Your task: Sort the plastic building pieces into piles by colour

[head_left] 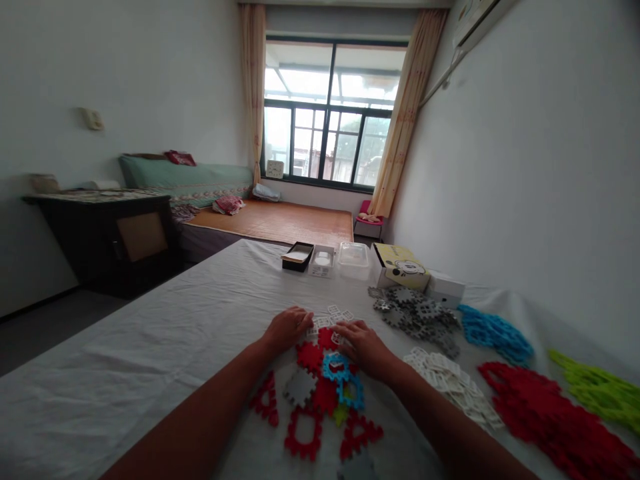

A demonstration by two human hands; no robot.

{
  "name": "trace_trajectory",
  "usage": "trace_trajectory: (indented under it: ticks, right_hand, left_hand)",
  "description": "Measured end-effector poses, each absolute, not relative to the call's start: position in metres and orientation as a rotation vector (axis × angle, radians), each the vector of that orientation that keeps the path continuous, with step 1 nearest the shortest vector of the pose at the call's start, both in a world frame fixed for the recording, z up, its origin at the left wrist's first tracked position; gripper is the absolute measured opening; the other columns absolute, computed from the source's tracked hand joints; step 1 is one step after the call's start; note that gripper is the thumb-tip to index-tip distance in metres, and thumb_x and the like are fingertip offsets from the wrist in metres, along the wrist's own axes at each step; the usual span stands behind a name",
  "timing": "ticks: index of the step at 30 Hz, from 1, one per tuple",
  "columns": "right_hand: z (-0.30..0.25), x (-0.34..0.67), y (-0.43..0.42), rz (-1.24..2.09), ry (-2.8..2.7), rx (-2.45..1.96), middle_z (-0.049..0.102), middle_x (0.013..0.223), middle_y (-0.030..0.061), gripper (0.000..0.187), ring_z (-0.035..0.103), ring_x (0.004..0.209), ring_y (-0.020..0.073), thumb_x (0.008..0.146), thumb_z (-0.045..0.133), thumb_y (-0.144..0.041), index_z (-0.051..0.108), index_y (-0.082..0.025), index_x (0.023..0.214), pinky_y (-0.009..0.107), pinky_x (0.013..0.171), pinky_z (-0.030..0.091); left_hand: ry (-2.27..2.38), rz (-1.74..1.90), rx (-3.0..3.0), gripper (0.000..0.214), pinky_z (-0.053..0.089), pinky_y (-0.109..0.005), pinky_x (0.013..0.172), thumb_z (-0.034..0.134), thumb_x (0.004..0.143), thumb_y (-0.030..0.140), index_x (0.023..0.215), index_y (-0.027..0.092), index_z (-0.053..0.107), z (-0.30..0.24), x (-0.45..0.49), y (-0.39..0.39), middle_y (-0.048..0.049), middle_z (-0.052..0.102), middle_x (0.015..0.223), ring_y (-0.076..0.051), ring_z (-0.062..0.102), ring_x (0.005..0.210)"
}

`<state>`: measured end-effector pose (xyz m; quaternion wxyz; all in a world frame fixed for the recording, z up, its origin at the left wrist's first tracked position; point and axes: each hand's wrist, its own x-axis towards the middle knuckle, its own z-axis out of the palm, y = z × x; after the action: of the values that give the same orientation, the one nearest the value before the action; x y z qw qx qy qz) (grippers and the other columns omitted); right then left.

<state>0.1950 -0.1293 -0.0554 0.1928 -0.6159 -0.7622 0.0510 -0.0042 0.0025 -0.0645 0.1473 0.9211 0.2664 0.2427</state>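
My left hand rests at the left edge of a small pile of white lattice pieces, its fingers bent and touching the pile. From the right, my right hand reaches over the pile, fingers apart, its tips by a white piece and a red toothed tile. I see no piece lifted by either hand. Between my forearms lie a grey toothed tile, blue toothed frames, a red square frame, red triangular frames and a green piece. My fingers partly hide the white pieces.
Heaps of grey tiles, white pieces, blue pieces, red pieces and green pieces line the right side. A black box, a clear plastic container and a yellow box stand along the far edge.
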Motion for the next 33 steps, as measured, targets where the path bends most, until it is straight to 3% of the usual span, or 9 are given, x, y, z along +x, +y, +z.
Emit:
trace_trajectory:
  ticks: [6, 11, 20, 27, 33]
  right_hand:
    - [-0.056, 0.202, -0.136, 0.148, -2.091, -1.754, 0.069, 0.102, 0.0022, 0.024, 0.058, 0.095, 0.0184, 0.084, 0.050, -0.021, 0.065, -0.026, 0.102, 0.028, 0.086, 0.043]
    - [-0.055, 0.209, -0.141, 0.058, -1.839, -1.861, 0.069, 0.096, 0.0050, 0.024, 0.063, 0.090, 0.0175, 0.086, 0.043, -0.023, 0.062, -0.023, 0.101, 0.027, 0.081, 0.044]
    - [-0.021, 0.278, -0.191, 0.352, -1.748, -1.956, 0.068, 0.071, 0.0027, 0.020, 0.062, 0.065, 0.0161, 0.080, 0.048, -0.035, 0.060, -0.019, 0.081, 0.025, 0.062, 0.043]
    - [-0.019, 0.328, -0.219, 0.342, -1.804, -2.130, 0.069, 0.080, 0.0051, 0.032, 0.062, 0.074, 0.0191, 0.083, 0.044, -0.041, 0.066, -0.018, 0.081, 0.028, 0.069, 0.044]
    - [-0.021, 0.285, -0.177, 0.002, -1.831, -2.097, 0.065, 0.111, 0.0103, 0.035, 0.056, 0.103, 0.0233, 0.085, 0.043, -0.034, 0.063, -0.017, 0.109, 0.034, 0.091, 0.040]
  left_hand:
    - [0.758, 0.703, 2.653, 0.051, 0.041, -0.025, 0.080, 0.024, 0.095, 0.039, 0.073, 0.021, 0.065, -0.067, -0.002, 0.004, -0.0026, 0.067, 0.079, -0.015, 0.058, 0.083]
    - [0.770, 0.693, 2.651, 0.052, 0.041, -0.025, 0.079, 0.023, 0.095, 0.040, 0.075, 0.021, 0.066, -0.067, -0.004, 0.005, -0.0029, 0.067, 0.079, -0.015, 0.059, 0.083]
    - [0.755, 0.723, 2.649, 0.048, 0.041, -0.025, 0.081, 0.025, 0.095, 0.037, 0.073, 0.021, 0.065, -0.072, -0.003, 0.010, -0.0025, 0.067, 0.078, -0.015, 0.059, 0.082]
    - [0.752, 0.719, 2.656, 0.048, 0.041, -0.025, 0.081, 0.025, 0.095, 0.038, 0.074, 0.021, 0.064, -0.070, -0.004, 0.008, -0.0026, 0.066, 0.078, -0.015, 0.058, 0.083]
    - [0.747, 0.728, 2.656, 0.049, 0.041, -0.026, 0.080, 0.024, 0.095, 0.038, 0.074, 0.021, 0.065, -0.069, -0.004, 0.007, -0.0029, 0.067, 0.079, -0.016, 0.058, 0.083]
